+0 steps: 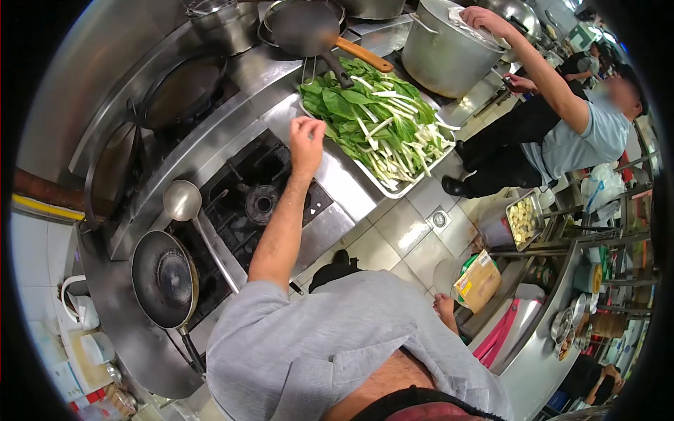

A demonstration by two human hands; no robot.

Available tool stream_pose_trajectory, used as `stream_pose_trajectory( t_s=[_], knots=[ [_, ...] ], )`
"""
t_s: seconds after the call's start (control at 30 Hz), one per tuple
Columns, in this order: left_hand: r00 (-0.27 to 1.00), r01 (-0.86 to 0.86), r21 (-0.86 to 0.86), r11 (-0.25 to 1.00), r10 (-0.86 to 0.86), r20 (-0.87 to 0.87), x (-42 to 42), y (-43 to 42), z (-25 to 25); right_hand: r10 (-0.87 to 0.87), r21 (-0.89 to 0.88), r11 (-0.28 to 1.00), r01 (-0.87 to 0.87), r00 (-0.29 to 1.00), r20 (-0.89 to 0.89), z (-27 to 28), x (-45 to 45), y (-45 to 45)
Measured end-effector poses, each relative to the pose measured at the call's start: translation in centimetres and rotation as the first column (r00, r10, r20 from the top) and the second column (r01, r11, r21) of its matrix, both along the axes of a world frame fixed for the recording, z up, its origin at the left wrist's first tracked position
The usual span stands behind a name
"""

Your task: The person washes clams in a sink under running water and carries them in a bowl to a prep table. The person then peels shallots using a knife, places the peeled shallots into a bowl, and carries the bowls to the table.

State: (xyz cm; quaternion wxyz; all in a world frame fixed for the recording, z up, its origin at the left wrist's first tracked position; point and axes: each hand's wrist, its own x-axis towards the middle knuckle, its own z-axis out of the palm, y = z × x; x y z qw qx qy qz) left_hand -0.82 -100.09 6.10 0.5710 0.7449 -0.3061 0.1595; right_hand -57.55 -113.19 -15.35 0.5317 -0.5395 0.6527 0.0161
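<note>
My left hand (307,146) is raised over the near-left corner of the steel tray (393,191), its fingers bent in and pressed together. Whatever lies between the fingertips, if anything, is hidden. Leafy greens with pale cut stalks (375,119) are heaped in that tray. Below my forearm is a black gas burner (262,203). My right hand (444,305) hangs low beside my body, close to a brown cardboard package (477,282). Its fingers are too small and partly hidden, so I cannot see a grip.
A long-handled steel ladle (182,201) and a black wok (166,279) rest at the stove's left. A frying pan with a wooden handle (365,55) overhangs the greens. A co-worker (562,133) stands by a large pot (453,52), one hand holding a cloth at its lid.
</note>
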Motion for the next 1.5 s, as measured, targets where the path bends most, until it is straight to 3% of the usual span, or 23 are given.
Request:
stream_pose_trajectory(
  t_s=[0.07, 0.13, 0.2, 0.27, 0.33, 0.5, 0.63, 0.7, 0.73, 0.83, 1.0, 1.1, 1.33, 1.47, 1.5],
  knots=[
    [0.996, -0.053, -0.098, 0.994, 0.046, -0.075, 1.0, 0.2, 0.4, 0.01, 0.022, 1.0, -0.011, 1.0, 0.014, -0.8, -0.2, -0.8],
    [0.985, -0.166, 0.049, 0.985, 0.168, -0.036, 3.0, 0.2, -0.9, -0.001, 0.014, 1.0, 0.001, 1.0, 0.015, -0.5, 0.8, -1.5],
    [0.985, -0.166, 0.13, 0.978, 0.17, -0.023, 4.2, -0.3, -2.4, 0.013, -0.012, 1.0, -0.012, 1.0, 0.024, -0.2, 1.9, -1.8],
    [0.987, -0.156, 0.383, 0.911, 0.162, 0.017, 4.6, -0.9, -3.4, 0.021, -0.04, 0.999, -0.02, 0.999, 0.029, 0.2, 2.7, -1.8],
    [0.99, -0.13, 0.425, 0.896, 0.142, 0.003, 5.5, -1.5, -4.5, -0.009, -0.05, 0.999, 0.014, 0.996, 0.09, 0.1, 3.2, -1.7],
    [0.994, -0.112, 0.532, 0.839, 0.103, 0.047, 6.8, -2.8, -6.0, -0.009, -0.033, 0.999, 0.01, 0.999, 0.048, 0.2, 2.3, -0.4],
    [0.998, -0.058, 0.552, 0.832, 0.044, 0.039, 7.4, -2.7, -6.3, -0.019, -0.013, 1.0, 0.019, 1.0, 0.015, -1.2, 0.0, 1.1],
    [0.996, -0.059, 0.361, 0.931, 0.078, -0.039, 7.0, -2.5, -5.5, -0.029, -0.023, 0.999, 0.029, 0.999, 0.016, -1.6, -0.8, 1.2],
    [0.996, -0.059, 0.361, 0.931, 0.077, -0.037, 6.6, -2.3, -4.9, -0.034, -0.006, 0.999, 0.034, 0.999, 0.007, -1.6, -1.1, 1.3],
    [0.977, -0.092, -0.028, 0.995, 0.085, -0.194, 3.8, -1.3, -1.7, -0.051, 0.023, 0.998, 0.051, 0.998, 0.023, -2.3, -1.3, 1.3],
    [0.996, 0.018, 0.112, 0.994, -0.007, -0.093, 1.5, 0.1, -2.4, -0.035, 0.008, 0.999, 0.035, 0.999, -0.01, -1.5, 0.3, 0.4],
    [0.994, 0.105, 0.325, 0.94, -0.095, -0.044, 0.8, 0.2, -3.7, -0.031, 0.022, 0.999, 0.03, 0.999, 0.043, -1.5, 1.3, -0.6],
    [0.994, 0.007, 0.577, 0.816, -0.066, 0.082, 0.9, -1.0, -5.4, 0.008, -0.015, 1.0, -0.007, 0.999, 0.048, 0.2, 2.4, 0.0],
    [0.982, -0.048, 0.547, 0.836, -0.061, 0.179, 1.3, -1.4, -5.5, 0.007, 0.017, 1.0, -0.008, 0.999, 0.037, -0.7, 0.7, 0.6],
    [0.987, -0.082, 0.463, 0.883, 0.006, 0.162, 0.9, -1.5, -4.9, 0.002, 0.016, 1.0, -0.002, 0.999, 0.037, -0.6, 0.6, 0.8]
  ],
)
